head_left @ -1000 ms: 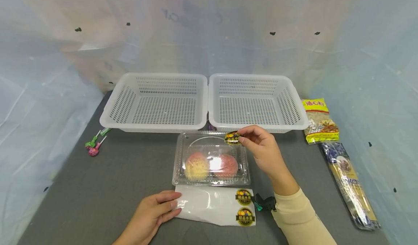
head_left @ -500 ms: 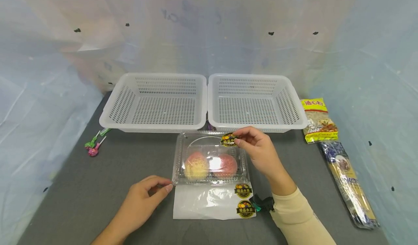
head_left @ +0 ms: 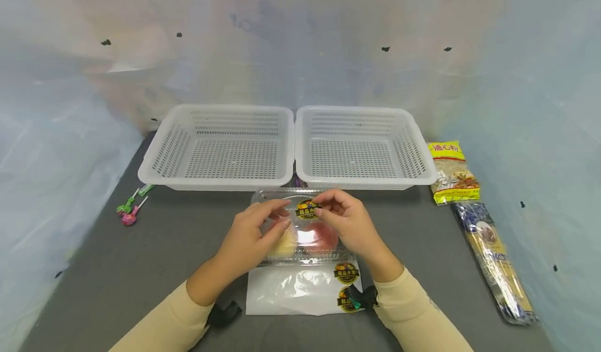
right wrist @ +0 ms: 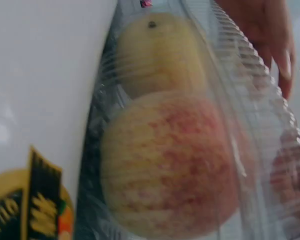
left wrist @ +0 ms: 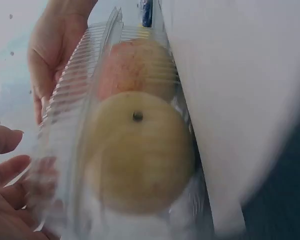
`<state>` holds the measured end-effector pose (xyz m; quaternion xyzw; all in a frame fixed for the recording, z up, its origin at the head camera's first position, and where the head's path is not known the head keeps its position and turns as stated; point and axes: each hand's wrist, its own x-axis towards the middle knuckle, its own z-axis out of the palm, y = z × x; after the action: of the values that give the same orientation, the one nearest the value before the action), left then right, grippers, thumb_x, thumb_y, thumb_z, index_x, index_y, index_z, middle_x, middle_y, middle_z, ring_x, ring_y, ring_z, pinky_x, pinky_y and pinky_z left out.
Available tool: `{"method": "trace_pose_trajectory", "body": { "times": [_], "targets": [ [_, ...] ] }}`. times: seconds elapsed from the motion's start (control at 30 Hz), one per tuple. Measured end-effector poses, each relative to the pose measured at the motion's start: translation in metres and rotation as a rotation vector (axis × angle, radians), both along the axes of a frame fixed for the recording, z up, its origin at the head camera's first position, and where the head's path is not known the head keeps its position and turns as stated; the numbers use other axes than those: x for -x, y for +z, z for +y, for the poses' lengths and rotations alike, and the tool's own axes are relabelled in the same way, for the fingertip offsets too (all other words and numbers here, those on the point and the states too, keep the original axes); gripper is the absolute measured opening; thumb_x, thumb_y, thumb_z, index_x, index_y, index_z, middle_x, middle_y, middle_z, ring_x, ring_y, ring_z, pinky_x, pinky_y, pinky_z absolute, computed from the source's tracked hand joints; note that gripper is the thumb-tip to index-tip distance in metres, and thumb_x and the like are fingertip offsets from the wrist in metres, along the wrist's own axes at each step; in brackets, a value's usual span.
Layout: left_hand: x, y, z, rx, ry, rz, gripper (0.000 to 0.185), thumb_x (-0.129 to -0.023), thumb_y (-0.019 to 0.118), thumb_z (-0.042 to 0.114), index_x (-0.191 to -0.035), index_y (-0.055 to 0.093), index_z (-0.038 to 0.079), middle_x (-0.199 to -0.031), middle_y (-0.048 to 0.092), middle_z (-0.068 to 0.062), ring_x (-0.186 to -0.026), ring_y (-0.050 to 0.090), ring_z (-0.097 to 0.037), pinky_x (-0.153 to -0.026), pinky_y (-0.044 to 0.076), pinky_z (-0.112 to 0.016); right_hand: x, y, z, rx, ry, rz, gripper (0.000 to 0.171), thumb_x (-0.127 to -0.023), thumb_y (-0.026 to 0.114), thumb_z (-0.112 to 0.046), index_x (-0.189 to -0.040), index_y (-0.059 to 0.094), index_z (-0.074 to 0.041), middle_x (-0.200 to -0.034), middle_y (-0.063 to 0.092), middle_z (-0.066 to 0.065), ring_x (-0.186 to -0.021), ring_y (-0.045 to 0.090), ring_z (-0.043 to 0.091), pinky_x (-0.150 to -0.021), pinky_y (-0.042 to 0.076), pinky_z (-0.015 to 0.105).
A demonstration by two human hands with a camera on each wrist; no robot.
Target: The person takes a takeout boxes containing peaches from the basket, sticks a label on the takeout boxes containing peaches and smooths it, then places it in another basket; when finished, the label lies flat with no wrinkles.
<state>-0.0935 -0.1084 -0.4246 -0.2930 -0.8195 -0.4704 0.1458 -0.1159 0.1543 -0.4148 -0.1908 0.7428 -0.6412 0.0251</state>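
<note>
A clear plastic clamshell box (head_left: pixel 300 255) with a yellow apple (left wrist: pixel 140 155) and a red apple (right wrist: pixel 170 165) sits on the grey table in front of the baskets. My right hand (head_left: pixel 321 208) pinches a round black-and-gold sticker (head_left: pixel 307 209) just over the lid. My left hand (head_left: pixel 278 217) rests on the left part of the lid with relaxed fingers (left wrist: pixel 5 165). A white backing sheet (head_left: pixel 291 289) with two more stickers (head_left: pixel 346 272) lies in front of the box.
Two white perforated baskets (head_left: pixel 155 174) (head_left: pixel 422 174) stand side by side behind the box. Lollipops (head_left: pixel 128 211) lie at the left. A yellow macaroni bag (head_left: pixel 453 172) and a long noodle pack (head_left: pixel 493 261) lie at the right. Plastic sheeting walls surround the table.
My left hand left the backing sheet and moved up onto the box lid. My right hand carried the sticker leftward, over the middle of the lid.
</note>
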Motion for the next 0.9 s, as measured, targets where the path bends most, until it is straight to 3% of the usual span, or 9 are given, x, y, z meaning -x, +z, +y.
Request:
{"method": "trace_pose_trajectory", "body": {
  "times": [0.23,0.5,0.63,0.77,0.9],
  "targets": [
    [0.019,-0.006,0.015,-0.054,-0.014,-0.054,0.032,-0.101,0.078,0.001,-0.132,0.073,0.005,-0.107,0.079,-0.004,-0.089,0.074,-0.014,-0.072,0.061,-0.035,-0.001,-0.005,-0.005,0.012,0.016,-0.016,0.016,-0.104,0.071,0.003,-0.12,0.071,0.004,-0.102,0.07,0.015,-0.088,0.069,0.038,-0.075,0.06,0.03],
    [0.023,-0.008,0.017,-0.064,-0.011,-0.021,0.017,-0.096,0.079,-0.005,-0.11,0.078,0.005,-0.098,0.077,0.0,-0.085,0.07,-0.014,-0.069,0.059,-0.032,-0.003,-0.008,-0.008,-0.036,0.032,-0.039,0.018,-0.105,0.071,0.001,-0.123,0.071,0.001,-0.098,0.071,0.015,-0.084,0.072,0.035,-0.065,0.057,0.028],
    [0.022,-0.01,0.017,-0.037,0.001,-0.032,0.019,-0.094,0.081,-0.005,-0.109,0.081,0.005,-0.097,0.075,0.0,-0.083,0.066,-0.013,-0.067,0.056,-0.03,-0.004,-0.01,-0.013,-0.112,0.015,0.026,0.02,-0.103,0.072,0.004,-0.122,0.072,0.0,-0.102,0.07,0.014,-0.086,0.073,0.028,-0.069,0.059,0.028],
    [0.021,-0.012,0.018,-0.011,0.015,-0.051,0.023,-0.091,0.084,-0.005,-0.112,0.081,0.004,-0.101,0.076,-0.002,-0.084,0.067,-0.014,-0.069,0.058,-0.031,-0.005,-0.01,-0.019,-0.189,-0.05,0.095,0.02,-0.1,0.074,0.007,-0.119,0.075,0.0,-0.111,0.067,0.01,-0.092,0.069,0.021,-0.076,0.062,0.03],
    [0.021,-0.013,0.019,0.037,0.023,-0.053,0.025,-0.091,0.086,-0.002,-0.114,0.082,0.006,-0.102,0.077,-0.001,-0.086,0.067,-0.014,-0.071,0.059,-0.032,-0.007,-0.011,-0.022,-0.278,-0.123,0.145,0.018,-0.1,0.075,0.007,-0.115,0.077,-0.003,-0.109,0.069,0.005,-0.09,0.067,0.016,-0.075,0.06,0.031]
  ]
}}
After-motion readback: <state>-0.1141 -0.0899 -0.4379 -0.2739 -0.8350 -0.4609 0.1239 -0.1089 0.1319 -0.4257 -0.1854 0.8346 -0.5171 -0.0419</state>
